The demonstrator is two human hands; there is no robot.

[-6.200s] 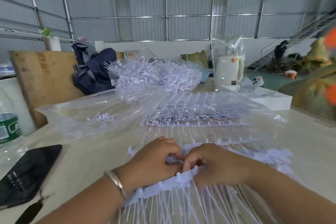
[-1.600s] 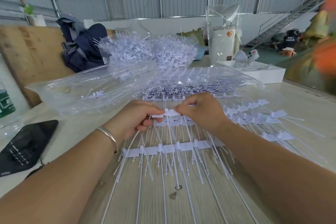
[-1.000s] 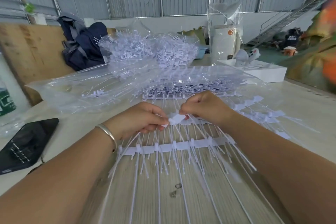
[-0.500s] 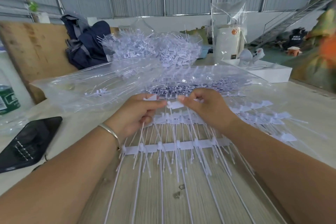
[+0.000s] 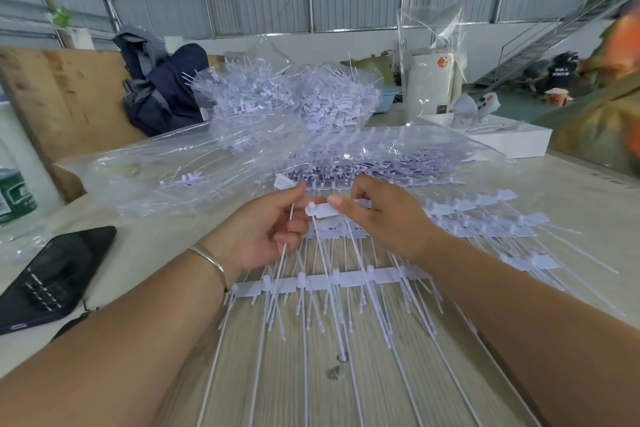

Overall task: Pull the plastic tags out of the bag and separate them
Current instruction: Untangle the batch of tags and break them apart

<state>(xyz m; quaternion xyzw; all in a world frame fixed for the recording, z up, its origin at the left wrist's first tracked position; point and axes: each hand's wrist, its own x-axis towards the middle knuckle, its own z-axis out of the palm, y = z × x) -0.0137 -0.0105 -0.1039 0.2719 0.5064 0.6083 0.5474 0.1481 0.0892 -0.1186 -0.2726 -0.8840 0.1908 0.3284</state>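
Now we hold our left hand (image 5: pixel 268 229) curled around a single separated tag (image 5: pixel 287 215), its flag poking up past the fingertips. Our right hand (image 5: pixel 384 215) pinches the flag of another tag (image 5: pixel 322 210) between thumb and forefinger, just beside the left. Strips of joined tags (image 5: pixel 332 282) lie fanned on the wooden table (image 5: pixel 346 392) under both wrists. Farther off sits the clear plastic bag (image 5: pixel 207 166), with a heap of loose tags (image 5: pixel 287 94) beyond it. A dark phone (image 5: pixel 48 274) rests at the near left.
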